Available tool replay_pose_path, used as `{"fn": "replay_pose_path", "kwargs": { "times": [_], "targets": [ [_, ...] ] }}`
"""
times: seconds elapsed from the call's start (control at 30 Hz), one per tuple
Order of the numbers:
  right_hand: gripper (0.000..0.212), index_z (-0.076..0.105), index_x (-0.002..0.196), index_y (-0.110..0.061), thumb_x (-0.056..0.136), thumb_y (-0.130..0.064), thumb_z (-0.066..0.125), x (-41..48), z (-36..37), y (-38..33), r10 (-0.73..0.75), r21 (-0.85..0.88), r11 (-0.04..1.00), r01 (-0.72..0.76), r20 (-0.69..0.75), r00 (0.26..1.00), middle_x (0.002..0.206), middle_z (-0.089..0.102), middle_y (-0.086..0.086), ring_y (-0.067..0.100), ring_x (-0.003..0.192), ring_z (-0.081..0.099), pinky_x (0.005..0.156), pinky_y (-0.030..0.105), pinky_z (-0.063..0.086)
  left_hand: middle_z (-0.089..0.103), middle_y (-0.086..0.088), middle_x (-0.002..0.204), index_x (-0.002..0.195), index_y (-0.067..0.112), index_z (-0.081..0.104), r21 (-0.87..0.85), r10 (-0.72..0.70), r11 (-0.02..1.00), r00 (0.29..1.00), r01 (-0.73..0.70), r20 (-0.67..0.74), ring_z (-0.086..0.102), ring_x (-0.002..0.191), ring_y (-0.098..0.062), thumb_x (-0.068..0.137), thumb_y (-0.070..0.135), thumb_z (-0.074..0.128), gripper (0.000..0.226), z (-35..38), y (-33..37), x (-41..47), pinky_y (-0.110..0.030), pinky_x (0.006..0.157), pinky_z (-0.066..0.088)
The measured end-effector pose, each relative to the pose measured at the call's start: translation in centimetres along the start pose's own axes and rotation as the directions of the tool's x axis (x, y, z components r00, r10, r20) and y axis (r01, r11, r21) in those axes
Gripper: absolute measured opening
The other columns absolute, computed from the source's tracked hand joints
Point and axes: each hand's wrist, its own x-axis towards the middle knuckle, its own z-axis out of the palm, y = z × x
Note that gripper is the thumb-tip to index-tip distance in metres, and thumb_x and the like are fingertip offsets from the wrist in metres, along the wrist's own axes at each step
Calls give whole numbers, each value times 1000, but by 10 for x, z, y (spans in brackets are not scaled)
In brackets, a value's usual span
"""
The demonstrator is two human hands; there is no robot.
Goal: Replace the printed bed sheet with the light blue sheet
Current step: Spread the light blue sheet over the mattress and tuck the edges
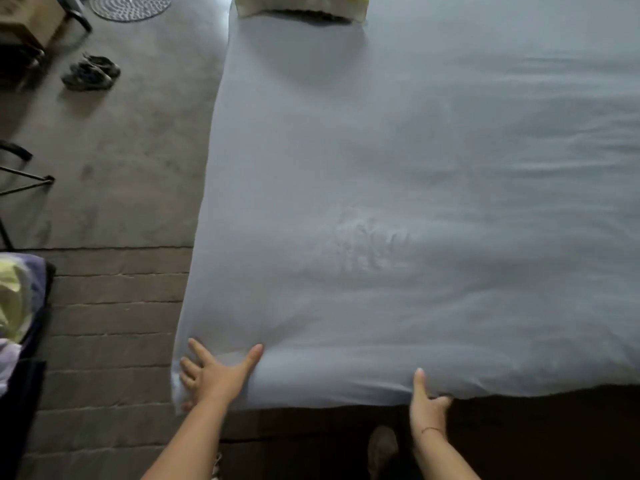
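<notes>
The light blue sheet (398, 202) lies spread over the whole bed, mostly smooth with faint wrinkles toward the right. My left hand (211, 372) rests flat with fingers apart on the sheet's near left corner. My right hand (427, 403) grips the sheet's near hem at the bed's front edge, thumb on top and fingers curled under. A yellow and white pillow (301, 6) sits at the far end of the bed. A bundle of pale yellow and purple cloth (17, 299) lies at the left edge; I cannot tell whether it is the printed sheet.
A grey floor and a brick strip (110, 306) run along the bed's left side. A pair of dark shoes (91, 72) lies on the floor at far left, near a round mat (130, 6). Black metal legs (24, 181) stand at the left.
</notes>
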Motion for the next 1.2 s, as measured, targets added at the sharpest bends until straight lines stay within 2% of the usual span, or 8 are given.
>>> {"fn": "replay_pose_path", "kwargs": {
  "times": [0.27,0.33,0.43,0.5,0.63,0.73,1.07,1.2],
  "targets": [
    [66,33,137,-23,85,-51,63,-183,180,49,167,423,852,-307,336,927,127,50,1,28,110,52,95,51,42,28,-17,155,155,16,1,-178,285,956,875,-232,392,35,139,-32,42,74,81,150,-46,-52,42,-45,114,32],
    [65,36,136,-26,83,-48,66,-210,206,55,173,535,768,-354,358,917,121,52,-3,25,103,53,86,49,45,42,-8,148,152,18,19,-274,307,942,824,-192,477,48,129,-24,34,77,79,145,-60,-66,54,-42,107,43],
    [87,46,136,-21,64,-60,74,-225,220,58,157,560,670,-486,534,831,124,60,8,32,106,60,72,49,53,59,-5,134,141,16,43,-424,258,904,733,46,629,62,109,-18,75,46,78,80,-74,-65,59,-29,79,56],
    [73,53,126,-17,70,-61,68,-227,223,61,154,547,602,-582,636,757,120,61,16,37,107,58,84,61,50,64,-3,128,136,19,48,-453,233,871,653,189,721,65,103,-16,90,37,65,52,-78,-62,65,-28,69,55],
    [69,55,120,-13,71,-59,70,-220,223,65,128,536,503,-679,730,671,119,61,21,43,110,55,98,66,39,64,1,125,140,25,45,-450,208,852,616,267,760,64,106,-18,76,54,69,74,-79,-51,69,-31,70,52],
    [74,56,123,-10,69,-57,74,-220,226,65,102,564,445,-696,740,665,119,63,25,46,112,56,99,67,38,66,6,104,129,24,52,-431,208,865,598,258,774,61,89,-13,85,49,65,52,-83,-47,67,-29,62,48],
    [115,63,114,-9,11,-49,95,-247,200,68,-17,680,442,-585,659,752,115,68,20,35,113,59,106,54,36,66,-15,124,130,13,59,-529,383,702,373,476,845,62,116,-32,44,34,97,97,-86,-37,50,-54,106,42],
    [103,58,122,-7,34,-45,95,-247,189,56,-98,609,403,-683,771,629,124,62,24,41,121,53,105,63,32,66,-17,124,130,11,59,-543,397,664,372,514,839,62,117,-35,41,30,98,99,-88,-30,39,-54,105,43]
  ]
}}
